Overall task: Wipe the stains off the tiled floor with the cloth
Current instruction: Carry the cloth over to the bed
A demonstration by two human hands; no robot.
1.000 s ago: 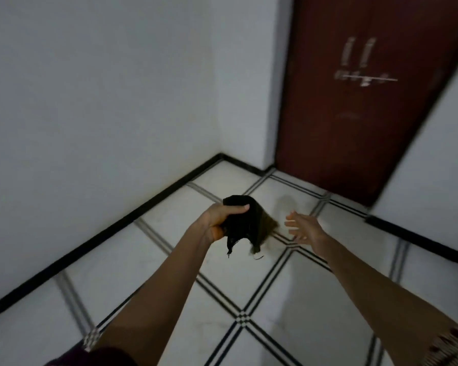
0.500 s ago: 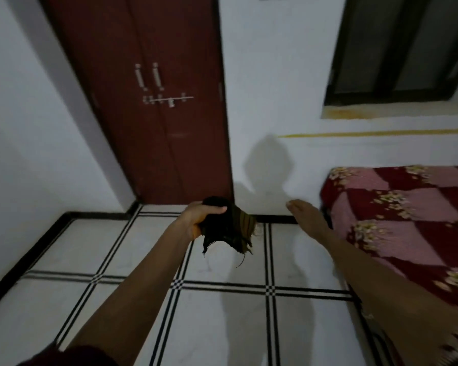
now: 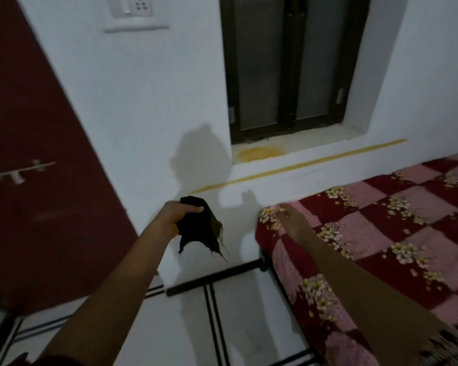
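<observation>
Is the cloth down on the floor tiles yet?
No, the left hand holds the black cloth bunched up in the air, in front of the white wall and well above the tiled floor.

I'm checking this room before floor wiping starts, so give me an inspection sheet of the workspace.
Surface: tiled floor, white with black lines; no stain discernible.
Job's things: dark cloth, bunched, hanging in the air.
Clutter: nothing seen on the floor.
Hands: left hand closed on the cloth; right hand open, empty, over the bed.
Cables: nothing seen.
Surroundings: red door, window, switch plate, yellowish patch on the sill.
</observation>
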